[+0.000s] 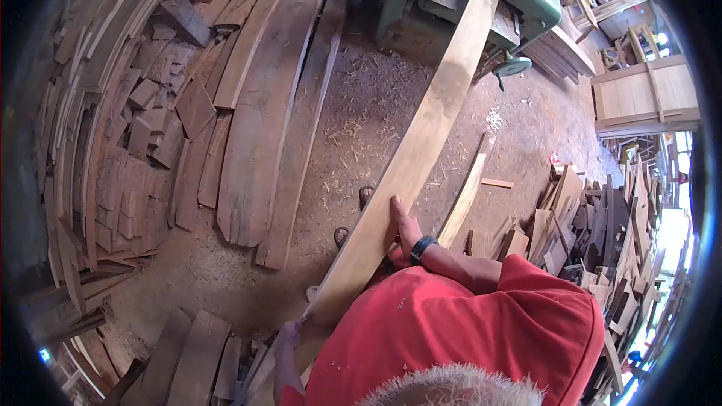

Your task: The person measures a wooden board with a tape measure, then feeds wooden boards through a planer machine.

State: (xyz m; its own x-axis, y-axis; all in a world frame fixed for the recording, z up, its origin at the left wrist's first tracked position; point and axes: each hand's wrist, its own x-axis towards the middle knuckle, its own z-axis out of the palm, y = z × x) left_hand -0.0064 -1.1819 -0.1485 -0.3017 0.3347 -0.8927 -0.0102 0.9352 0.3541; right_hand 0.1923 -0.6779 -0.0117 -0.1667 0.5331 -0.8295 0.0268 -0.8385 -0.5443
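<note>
A long pale board (421, 131) slants from the near left up to the green machine (402, 4), its far end resting on the machine's bed. My right hand (406, 229), with a dark watch on the wrist, grips the board's right edge near the middle, thumb on top. At the near end, my left hand (286, 337) holds the left edge; its fingers are partly hidden under the wood.
Long planks (263, 113) lie to the left beside scrap wood (143, 135). A narrow board (468, 192) lies on the shavings-strewn floor. Offcuts (564, 218) are heaped at right. A green handwheel (513, 67) juts from the machine.
</note>
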